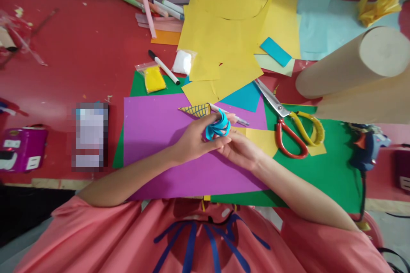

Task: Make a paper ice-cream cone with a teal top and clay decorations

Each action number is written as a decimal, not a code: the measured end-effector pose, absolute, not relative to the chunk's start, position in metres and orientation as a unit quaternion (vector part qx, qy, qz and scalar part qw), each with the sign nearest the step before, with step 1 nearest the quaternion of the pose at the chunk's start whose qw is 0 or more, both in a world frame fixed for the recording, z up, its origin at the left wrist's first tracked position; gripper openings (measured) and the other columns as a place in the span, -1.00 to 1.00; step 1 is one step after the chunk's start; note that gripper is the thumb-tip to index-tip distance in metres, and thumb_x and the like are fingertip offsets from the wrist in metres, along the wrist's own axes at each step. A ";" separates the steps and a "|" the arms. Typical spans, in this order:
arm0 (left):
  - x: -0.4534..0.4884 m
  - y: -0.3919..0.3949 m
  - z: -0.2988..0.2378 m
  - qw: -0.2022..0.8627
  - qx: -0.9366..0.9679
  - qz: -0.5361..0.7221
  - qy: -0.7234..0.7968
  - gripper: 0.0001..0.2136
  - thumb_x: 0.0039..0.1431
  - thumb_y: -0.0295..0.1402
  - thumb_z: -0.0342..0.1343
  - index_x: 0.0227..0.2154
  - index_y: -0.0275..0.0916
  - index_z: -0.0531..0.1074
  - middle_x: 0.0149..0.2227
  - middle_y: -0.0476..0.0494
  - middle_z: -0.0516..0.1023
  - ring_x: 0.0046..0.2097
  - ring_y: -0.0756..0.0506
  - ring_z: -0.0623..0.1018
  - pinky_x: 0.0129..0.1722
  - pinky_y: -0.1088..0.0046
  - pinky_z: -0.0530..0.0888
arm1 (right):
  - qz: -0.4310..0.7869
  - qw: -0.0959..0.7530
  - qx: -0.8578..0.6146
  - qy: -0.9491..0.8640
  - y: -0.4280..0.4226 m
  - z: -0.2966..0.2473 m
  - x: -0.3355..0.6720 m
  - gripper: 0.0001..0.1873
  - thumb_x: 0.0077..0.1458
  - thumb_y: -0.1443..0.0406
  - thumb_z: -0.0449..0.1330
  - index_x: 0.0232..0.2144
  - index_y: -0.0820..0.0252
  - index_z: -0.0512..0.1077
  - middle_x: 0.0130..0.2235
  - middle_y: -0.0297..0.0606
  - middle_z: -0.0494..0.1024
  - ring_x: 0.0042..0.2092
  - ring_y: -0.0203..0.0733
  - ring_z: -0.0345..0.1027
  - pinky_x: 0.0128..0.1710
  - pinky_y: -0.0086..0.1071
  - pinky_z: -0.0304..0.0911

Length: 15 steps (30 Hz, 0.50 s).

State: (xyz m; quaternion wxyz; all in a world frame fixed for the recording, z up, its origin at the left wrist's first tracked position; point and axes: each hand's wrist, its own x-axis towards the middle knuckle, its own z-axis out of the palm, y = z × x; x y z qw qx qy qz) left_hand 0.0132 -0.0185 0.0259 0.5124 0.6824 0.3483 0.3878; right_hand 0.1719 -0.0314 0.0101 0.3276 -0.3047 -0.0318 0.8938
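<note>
In front of my chest, a small bundle of looped bright blue paper strips [218, 127] is held between my two hands. My left hand [192, 138] grips it between thumb and fingers from the left. My right hand [240, 149] meets it from the lower right, its fingers curled against the bundle and partly hidden. Just beyond lies a yellow paper cone [195, 110] with a dark criss-cross pattern, beside a pen [238, 119] partly covered by my fingers. Under both hands is a purple sheet [153, 136], on top of a green sheet [336, 166].
Right of my hands lie open scissors [280, 108] with red and yellow handles. A glue gun [368, 147] and a large cardboard tube [339, 66] are farther right. Yellow paper [237, 34], a marker [164, 67] and clay packets [154, 79] lie behind; a phone [90, 136] is left.
</note>
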 end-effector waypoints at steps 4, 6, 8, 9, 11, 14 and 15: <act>0.015 -0.024 0.024 0.530 0.673 0.365 0.365 -0.70 0.25 -0.23 0.15 0.01 -0.15 0.38 -0.06 -0.17 0.60 -0.03 -0.10 0.61 -0.04 0.38 0.54 | 0.890 0.310 -0.331 -0.040 -0.032 0.007 0.169 -0.81 -0.09 0.35 0.43 -0.41 0.18 0.47 -0.45 -0.44 0.54 -0.41 -0.43 0.43 -0.35 -0.58 0.43; 0.014 -0.026 0.022 0.518 0.675 0.368 0.375 -0.76 0.28 -0.26 0.12 -0.02 -0.16 0.38 -0.09 -0.16 0.60 -0.05 -0.08 0.61 -0.06 0.39 0.54 | 0.885 0.299 -0.342 -0.099 -0.030 0.009 0.172 -0.78 -0.08 0.25 0.43 -0.42 0.18 0.46 -0.49 -0.42 0.53 -0.46 -0.41 0.42 -0.44 -0.57 0.37; 0.014 -0.026 0.021 0.504 0.670 0.384 0.388 -0.80 0.28 -0.28 0.11 -0.07 -0.16 0.36 -0.12 -0.14 0.58 -0.09 -0.05 0.60 -0.07 0.40 0.53 | 0.863 0.279 -0.364 -0.212 -0.026 0.015 0.180 -0.73 0.02 0.12 0.34 -0.46 0.19 0.45 -0.56 -0.40 0.48 -0.55 -0.41 0.33 -0.57 -0.56 0.23; 0.014 -0.026 0.020 0.497 0.664 0.391 0.398 -0.81 0.28 -0.28 0.11 -0.09 -0.17 0.35 -0.15 -0.12 0.57 -0.12 -0.04 0.59 -0.08 0.41 0.53 | 0.836 0.268 -0.383 -0.286 -0.024 0.020 0.185 -0.67 0.09 0.06 0.27 -0.49 0.20 0.44 -0.59 -0.39 0.45 -0.59 -0.42 0.25 -0.62 -0.54 0.14; 0.014 -0.025 0.019 0.489 0.652 0.400 0.418 -0.84 0.25 -0.30 0.12 -0.15 -0.17 0.33 -0.21 -0.08 0.54 -0.18 -0.01 0.57 -0.13 0.43 0.52 | 0.737 0.227 -0.439 -0.461 -0.024 0.033 0.199 -0.66 0.17 0.08 0.20 -0.48 0.21 0.45 -0.55 -0.36 0.45 -0.57 -0.40 0.21 -0.59 -0.50 0.12; 0.015 -0.022 0.017 0.487 0.647 0.412 0.419 -0.84 0.19 -0.38 0.14 -0.22 -0.17 0.27 -0.25 -0.03 0.48 -0.25 0.02 0.53 -0.20 0.47 0.51 | 0.542 0.189 -0.540 -0.616 -0.035 0.055 0.230 -0.72 0.19 0.10 0.18 -0.36 0.19 0.52 -0.41 -0.26 0.54 -0.48 -0.31 0.29 -0.50 -0.44 0.18; 0.016 -0.020 0.015 0.486 0.647 0.417 0.413 -0.82 0.17 -0.41 0.15 -0.24 -0.16 0.26 -0.26 -0.02 0.47 -0.26 0.03 0.51 -0.22 0.48 0.50 | 0.489 0.182 -0.576 -0.629 -0.041 0.061 0.244 -0.71 0.19 0.09 0.17 -0.33 0.17 0.53 -0.39 -0.24 0.56 -0.48 -0.29 0.30 -0.49 -0.41 0.19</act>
